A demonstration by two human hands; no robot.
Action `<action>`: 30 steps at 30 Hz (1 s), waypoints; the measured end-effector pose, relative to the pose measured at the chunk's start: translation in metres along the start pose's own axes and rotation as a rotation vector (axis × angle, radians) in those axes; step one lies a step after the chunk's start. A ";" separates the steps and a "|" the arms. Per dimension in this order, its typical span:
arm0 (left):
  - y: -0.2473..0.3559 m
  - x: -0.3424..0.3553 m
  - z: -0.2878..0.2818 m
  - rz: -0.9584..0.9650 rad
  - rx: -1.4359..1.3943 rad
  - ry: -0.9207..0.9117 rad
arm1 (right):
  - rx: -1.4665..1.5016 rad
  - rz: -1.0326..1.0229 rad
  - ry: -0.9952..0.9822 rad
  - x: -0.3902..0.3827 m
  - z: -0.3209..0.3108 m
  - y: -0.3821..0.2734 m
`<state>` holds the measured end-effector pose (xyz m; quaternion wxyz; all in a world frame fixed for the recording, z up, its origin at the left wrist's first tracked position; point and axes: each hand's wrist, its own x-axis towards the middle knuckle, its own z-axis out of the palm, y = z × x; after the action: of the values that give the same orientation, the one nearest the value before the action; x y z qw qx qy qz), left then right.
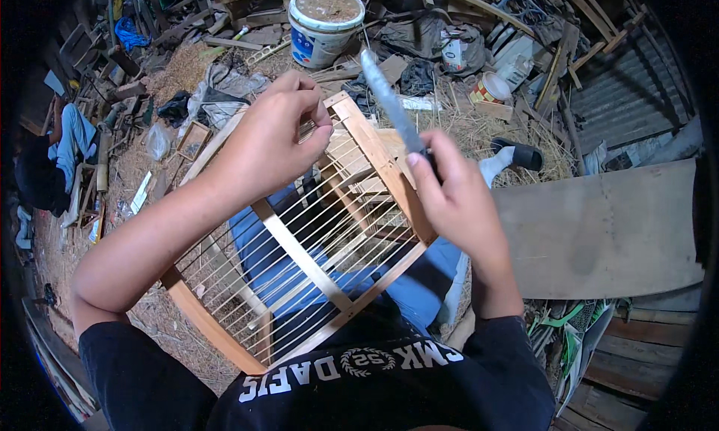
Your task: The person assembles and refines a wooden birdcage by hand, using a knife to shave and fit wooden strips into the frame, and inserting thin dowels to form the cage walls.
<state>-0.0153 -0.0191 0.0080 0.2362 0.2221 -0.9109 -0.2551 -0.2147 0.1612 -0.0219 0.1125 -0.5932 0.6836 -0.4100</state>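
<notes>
A wooden cage (303, 259) with many thin rods across its frame rests on my lap, tilted. Above its far corner is my left hand (288, 124), fingers curled and thumb bent in; whatever they may pinch is too small or hidden to make out. My right hand (457, 199) grips a knife (389, 101) by its dark handle. The knife's grey blade points up and away, over the cage's far right rail (382, 165). A flat light slat (299, 255) crosses the middle of the rods.
A white bucket (326, 28) stands ahead amid wood scraps and shavings. At the right lies a broad flat board (599, 232). A smaller tub (490, 88) and a dark sandal (518, 154) are on the ground. Another person (71, 143) sits at the far left.
</notes>
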 end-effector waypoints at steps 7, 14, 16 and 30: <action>0.001 -0.004 0.000 0.046 -0.029 0.034 | -0.182 -0.093 -0.098 -0.010 0.002 -0.024; -0.003 -0.007 0.002 0.076 0.005 0.071 | -0.267 -0.097 -0.160 -0.012 0.008 -0.026; -0.005 -0.008 0.003 0.094 0.017 0.083 | -0.276 -0.103 -0.165 -0.012 0.008 -0.027; -0.007 -0.005 0.003 0.070 -0.014 0.061 | -0.331 -0.072 -0.211 -0.008 0.007 -0.032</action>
<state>-0.0110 -0.0214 0.0005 0.2739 0.1962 -0.9087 -0.2463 -0.1851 0.1664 -0.0072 0.0696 -0.6674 0.7044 -0.2315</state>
